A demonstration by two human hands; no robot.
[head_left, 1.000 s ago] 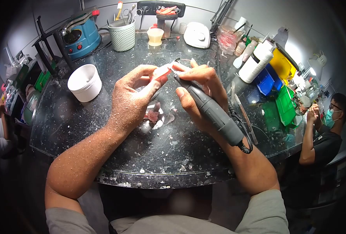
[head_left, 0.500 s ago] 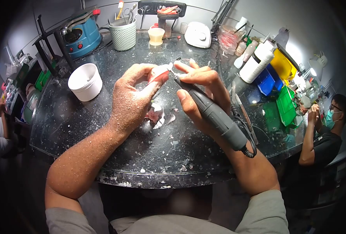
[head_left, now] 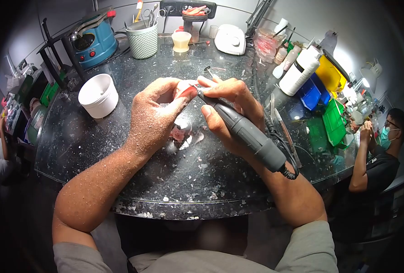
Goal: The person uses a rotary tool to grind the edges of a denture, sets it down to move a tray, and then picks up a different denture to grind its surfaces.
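Observation:
My left hand [head_left: 152, 111], dusted with pale grit, pinches a small pink-and-white piece [head_left: 188, 91] that looks like part of a denture. Its fingers cover much of the piece. A black rotary handpiece [head_left: 249, 136] lies in my right hand [head_left: 231, 91], held like a pen with its cord trailing from the back end. The handpiece's tip meets or nearly meets the right edge of the pink piece; contact is too small to tell. Under my hands, pink and white fragments [head_left: 180, 135] lie on the dark tabletop [head_left: 165, 182].
A white tub [head_left: 98, 102] stands left of my hands, near a blue machine [head_left: 95, 45]. Behind are a tool holder [head_left: 142, 42] and cream cup [head_left: 181, 42]. At right are thin metal tools [head_left: 284, 129], a white bottle [head_left: 299, 73], coloured bins [head_left: 333, 123] and a seated person [head_left: 384, 159].
My right hand and the handpiece have shifted slightly up and left, with the fingers drawn closer to the piece. A small round-headed metal bur now shows on the table behind. My left hand barely moves.

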